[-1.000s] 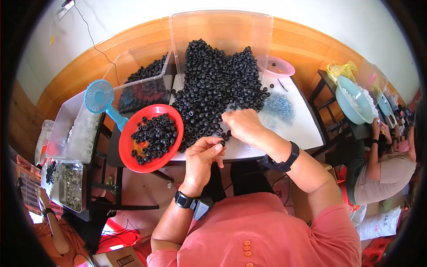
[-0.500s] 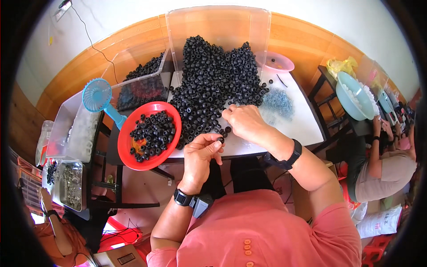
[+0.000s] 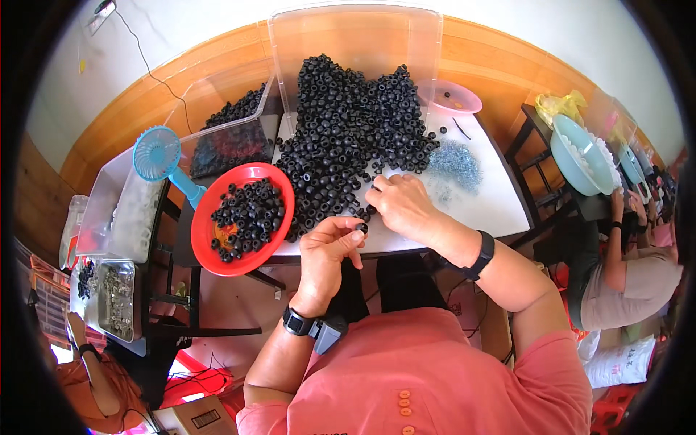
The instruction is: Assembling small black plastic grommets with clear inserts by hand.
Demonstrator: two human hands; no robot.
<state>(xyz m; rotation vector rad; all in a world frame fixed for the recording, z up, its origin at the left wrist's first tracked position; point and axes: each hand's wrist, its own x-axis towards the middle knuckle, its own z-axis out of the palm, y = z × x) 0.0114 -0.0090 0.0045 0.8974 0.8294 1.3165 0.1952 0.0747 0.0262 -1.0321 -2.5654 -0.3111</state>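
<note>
Clearly, a small black ring (image 3: 360, 228) is pinched between the thumb and curled fingers (image 3: 346, 233) of the left hand (image 3: 328, 250), at the near edge of the white tabletop (image 3: 493, 206). The fingers of that hand are drawn close together around the ring, with the palm turned toward the person. The right hand (image 3: 406, 206) is laid flat on the tabletop just beyond it, its fingers (image 3: 378, 185) bent and pressed down among the loose rings at the foot of the large heap of black rings (image 3: 348, 130); whether a ring is gripped there cannot be told.

A red bowl (image 3: 206, 250) partly filled with the same rings is seen to the left of the left hand, overhanging the tabletop's edge. A blue handheld fan (image 3: 161, 156) is propped beside it, in front of a clear plastic bin (image 3: 228, 141) holding more rings. A small pile of silvery metal parts (image 3: 453, 163) is spread to the right of the heap, and a pink dish (image 3: 453, 98) is set behind it.

Compared with half a second ago, the left hand is raised slightly nearer the right, and the ring is now brought just below the right hand's fingertips. The heap and bowl are unchanged.
</note>
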